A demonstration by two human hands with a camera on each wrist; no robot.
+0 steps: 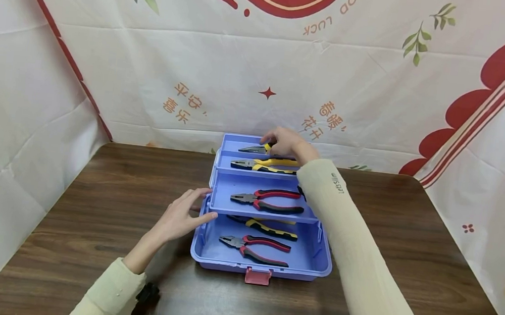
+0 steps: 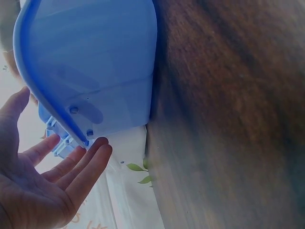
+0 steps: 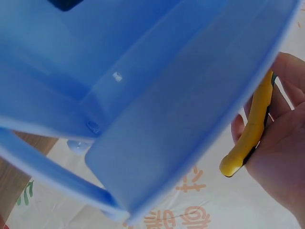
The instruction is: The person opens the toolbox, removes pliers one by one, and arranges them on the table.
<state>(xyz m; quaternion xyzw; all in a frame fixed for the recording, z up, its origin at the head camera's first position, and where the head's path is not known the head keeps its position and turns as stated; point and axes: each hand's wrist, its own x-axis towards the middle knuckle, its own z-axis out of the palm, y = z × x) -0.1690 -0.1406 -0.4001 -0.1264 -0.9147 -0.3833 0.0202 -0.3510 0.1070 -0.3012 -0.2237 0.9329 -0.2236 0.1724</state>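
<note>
A blue toolbox stands open on the table, its trays stepped up toward the back. At the rearmost tray my right hand grips yellow-and-black needle-nose pliers; their yellow handle lies against the palm in the right wrist view. My left hand is at the box's left side, fingers extended and fingertips right at the rim in the left wrist view. Below the right hand lie yellow-and-black combination pliers. Red-and-black pliers rest in the middle tray.
In the bottom of the box lie more red-and-black pliers and yellow-handled pliers, partly under the tray. A red latch hangs at the front. The brown wooden table meets a printed white cloth behind.
</note>
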